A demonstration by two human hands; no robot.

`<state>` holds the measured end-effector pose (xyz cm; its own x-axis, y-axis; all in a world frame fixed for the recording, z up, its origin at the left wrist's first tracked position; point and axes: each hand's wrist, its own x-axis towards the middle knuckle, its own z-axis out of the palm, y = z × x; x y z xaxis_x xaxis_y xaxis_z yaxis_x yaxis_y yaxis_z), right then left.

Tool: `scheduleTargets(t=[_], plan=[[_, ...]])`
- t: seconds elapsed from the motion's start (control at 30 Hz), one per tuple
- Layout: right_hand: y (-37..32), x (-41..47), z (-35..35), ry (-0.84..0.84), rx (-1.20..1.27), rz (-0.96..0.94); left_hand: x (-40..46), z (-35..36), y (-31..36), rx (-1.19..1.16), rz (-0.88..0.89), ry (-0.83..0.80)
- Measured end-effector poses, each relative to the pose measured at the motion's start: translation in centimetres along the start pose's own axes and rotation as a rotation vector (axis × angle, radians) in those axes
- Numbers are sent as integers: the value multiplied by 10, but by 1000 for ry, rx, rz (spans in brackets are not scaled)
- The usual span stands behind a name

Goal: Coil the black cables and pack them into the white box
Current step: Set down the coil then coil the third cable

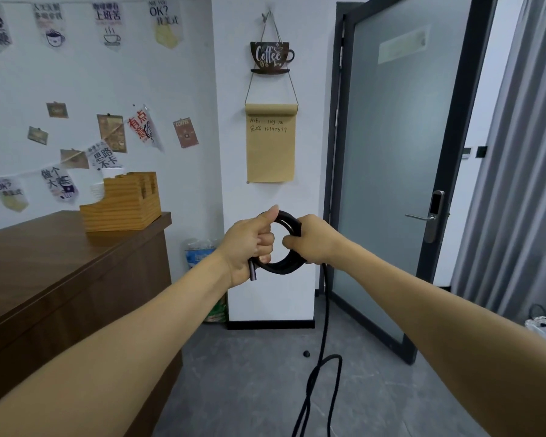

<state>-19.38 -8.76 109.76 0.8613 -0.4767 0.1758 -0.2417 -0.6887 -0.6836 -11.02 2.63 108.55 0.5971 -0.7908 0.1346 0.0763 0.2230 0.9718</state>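
Black cable (281, 266) partly coiled: my left hand (249, 244) and right hand (312, 241) both grip the loops, long tail on floor, white box not visible.

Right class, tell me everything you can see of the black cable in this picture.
The black cable is a matt, flexible cord, partly wound into a small round coil held upright in front of the white wall. The left hand grips the coil's left side, thumb up over the top, and a grey metal plug end sticks out below that fist. The right hand grips the right side. From under it the uncoiled length hangs down to the grey floor, where it bends into a loose loop and runs out of view at the bottom.
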Motion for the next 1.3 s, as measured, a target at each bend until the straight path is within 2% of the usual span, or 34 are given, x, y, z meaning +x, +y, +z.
scheduleTargets(t=[0.17,0.5,0.6,0.67,0.77,0.87,1.0,1.13,1.3], plan=[[13,-3,-6,-75,182,-3,8,-13,-2,-91,-32,118],[79,-5,-32,182,375,91,22,-59,17,-324,-36,371],[70,0,-26,254,266,50,27,-60,17,-275,-2,457],[57,5,-21,253,-42,-14,31,-58,18,-124,64,500],[28,3,-12,148,-496,-121,33,-52,19,98,165,478],[-3,0,-7,71,-608,-253,32,-41,17,257,212,445],[-25,2,-10,-3,-483,-344,32,-29,10,342,201,357],[-31,2,-9,38,-365,-389,27,-13,4,467,156,296],[-25,1,-11,124,-142,-373,20,-2,2,323,58,176]])
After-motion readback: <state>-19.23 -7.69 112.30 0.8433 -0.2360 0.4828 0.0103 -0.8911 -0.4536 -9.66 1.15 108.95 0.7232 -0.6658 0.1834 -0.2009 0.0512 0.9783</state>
